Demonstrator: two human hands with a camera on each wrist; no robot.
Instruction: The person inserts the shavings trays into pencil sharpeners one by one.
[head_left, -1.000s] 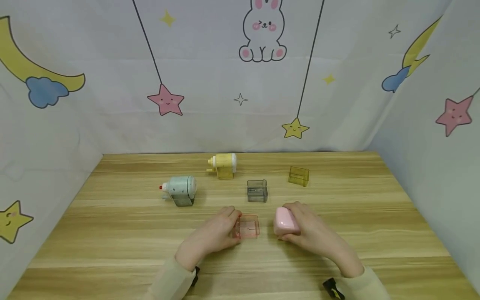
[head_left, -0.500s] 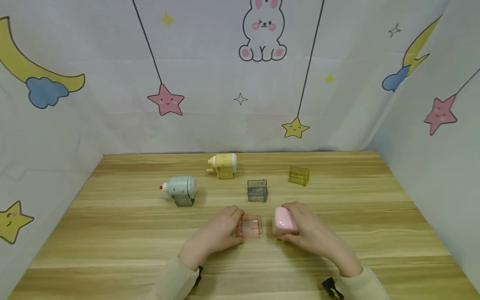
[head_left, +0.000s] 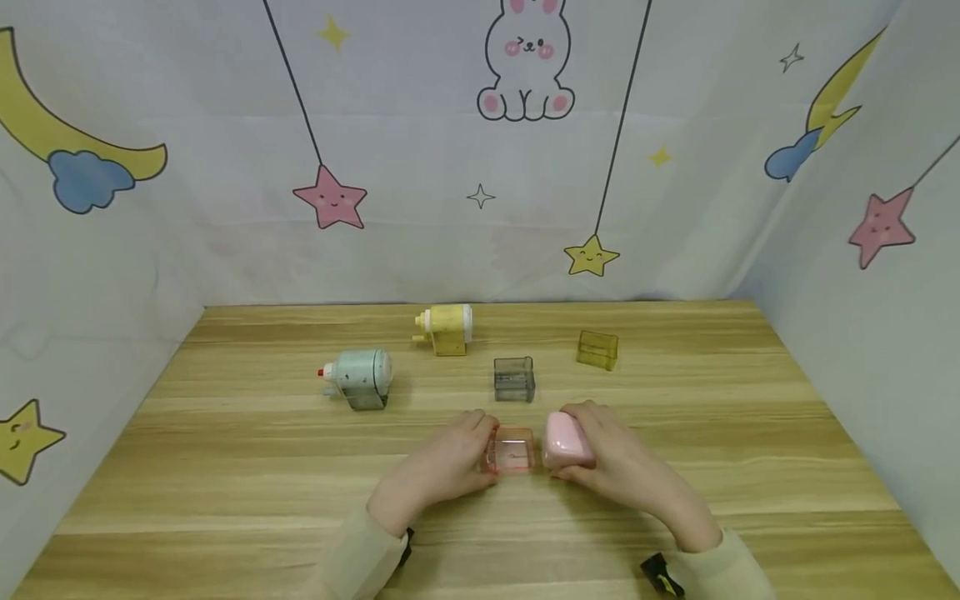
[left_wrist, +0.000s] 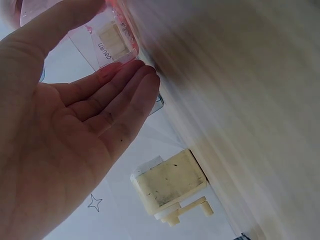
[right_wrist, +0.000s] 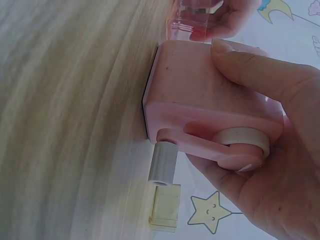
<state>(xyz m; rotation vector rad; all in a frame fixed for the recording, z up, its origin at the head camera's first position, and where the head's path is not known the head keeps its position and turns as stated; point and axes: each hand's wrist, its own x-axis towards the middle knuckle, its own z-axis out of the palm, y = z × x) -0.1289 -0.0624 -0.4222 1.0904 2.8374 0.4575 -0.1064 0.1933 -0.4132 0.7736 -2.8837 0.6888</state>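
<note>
With fingers and thumb on its left end, my left hand [head_left: 438, 467] holds a clear pink shavings drawer [head_left: 513, 451] at the front middle of the table. The drawer has dark lettering on it in the left wrist view. My right hand [head_left: 618, 454] grips a pink crank pencil sharpener [head_left: 565, 442] just to the right of the drawer, a narrow gap between them. In the right wrist view the sharpener's crank handle [right_wrist: 164, 164] faces the camera, and the thumb lies across the body. The drawer's left end is hidden by the left fingers.
Behind stand a pale green sharpener [head_left: 362, 377] and a yellow sharpener [head_left: 448, 327], both with cranks to the left. A clear grey drawer [head_left: 513, 379] lies behind the pink one. A clear yellow drawer [head_left: 597, 349] lies back right. Printed cloth [head_left: 420, 150] hangs behind the table.
My left hand has moved right with the pink drawer, narrowing the gap to the pencil sharpener. The right hand with the sharpener has shifted slightly left.
</note>
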